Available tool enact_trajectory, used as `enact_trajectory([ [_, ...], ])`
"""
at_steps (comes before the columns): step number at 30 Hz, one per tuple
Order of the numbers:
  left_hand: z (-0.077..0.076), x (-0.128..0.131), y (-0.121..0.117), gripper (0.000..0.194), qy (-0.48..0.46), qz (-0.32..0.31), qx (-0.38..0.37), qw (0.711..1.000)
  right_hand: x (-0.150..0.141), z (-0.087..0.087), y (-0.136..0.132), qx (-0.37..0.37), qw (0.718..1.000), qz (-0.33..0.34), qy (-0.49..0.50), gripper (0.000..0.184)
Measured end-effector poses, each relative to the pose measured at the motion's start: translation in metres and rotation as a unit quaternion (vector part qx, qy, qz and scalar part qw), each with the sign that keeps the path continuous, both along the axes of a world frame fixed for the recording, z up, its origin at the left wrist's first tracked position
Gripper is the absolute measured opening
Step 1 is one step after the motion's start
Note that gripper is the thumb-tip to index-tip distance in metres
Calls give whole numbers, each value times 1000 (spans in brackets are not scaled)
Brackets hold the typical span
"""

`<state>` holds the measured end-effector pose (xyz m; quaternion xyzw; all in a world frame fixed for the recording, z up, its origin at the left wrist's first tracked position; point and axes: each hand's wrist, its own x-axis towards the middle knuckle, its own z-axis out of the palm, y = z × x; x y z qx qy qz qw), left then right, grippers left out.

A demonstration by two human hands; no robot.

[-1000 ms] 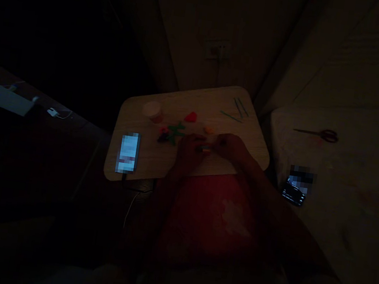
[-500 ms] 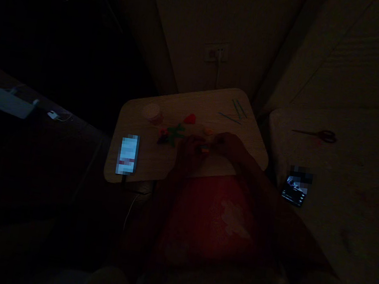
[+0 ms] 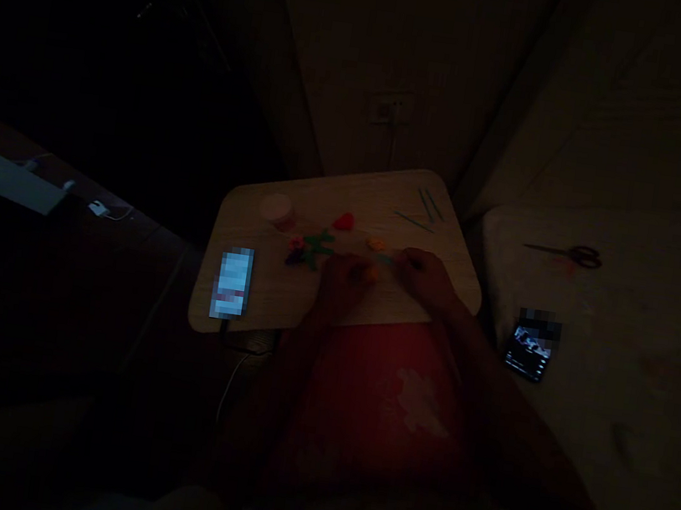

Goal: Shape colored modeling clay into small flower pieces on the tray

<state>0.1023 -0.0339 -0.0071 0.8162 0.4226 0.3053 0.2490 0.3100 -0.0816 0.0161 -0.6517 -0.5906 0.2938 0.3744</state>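
Note:
The scene is very dark. Over the near part of a small wooden table (image 3: pixel 284 298), my left hand (image 3: pixel 342 282) is closed on a small orange piece (image 3: pixel 370 273), soft and clay-like in look. My right hand (image 3: pixel 427 276) pinches a short teal stick (image 3: pixel 385 259) that points left toward that piece. Left of my hands lie a green branching piece (image 3: pixel 319 242), a pink flower-like piece (image 3: pixel 296 243) and a dark purple lump (image 3: pixel 295 258). Behind them are a red lump (image 3: pixel 343 221) and a flat orange-yellow lump (image 3: pixel 376 244).
A pale-lidded tub (image 3: pixel 277 207) stands at the table's back left, with a lit phone (image 3: pixel 232 284) in front. Several thin teal sticks (image 3: pixel 426 206) lie at back right. Scissors (image 3: pixel 582 256) and another phone (image 3: pixel 528 351) rest on the pale surface at right.
My right hand has drawn slightly away from my left, and the teal stick now shows between them. The orange piece in my left hand is more visible. The view has tilted up slightly.

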Motion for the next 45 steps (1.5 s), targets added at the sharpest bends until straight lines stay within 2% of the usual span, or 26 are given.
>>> enact_trajectory([
  [5,-1,1,-3,27,19,19,8,1000,-15,7,-9,-67,993,-49,-85,36],
  [10,-2,3,-3,28,9,19,24,1000,-33,17,-11,-120,979,-80,-142,40],
  [15,-3,2,-4,29,11,21,37,999,-40,22,-13,-141,973,-70,-169,37],
  [19,0,3,-5,32,29,37,4,999,-42,22,-16,-136,975,-53,-168,30],
  [26,8,-2,-3,12,96,-34,4,995,-33,18,-11,-135,974,-5,-181,28],
  [31,6,-8,-3,21,94,-21,1,995,-25,17,0,-123,966,15,-225,32],
  [37,3,-9,-5,19,65,-2,10,998,-23,17,6,-116,967,7,-227,27],
  [45,1,-11,-4,19,70,7,20,997,-20,16,10,-114,976,42,-181,22],
])
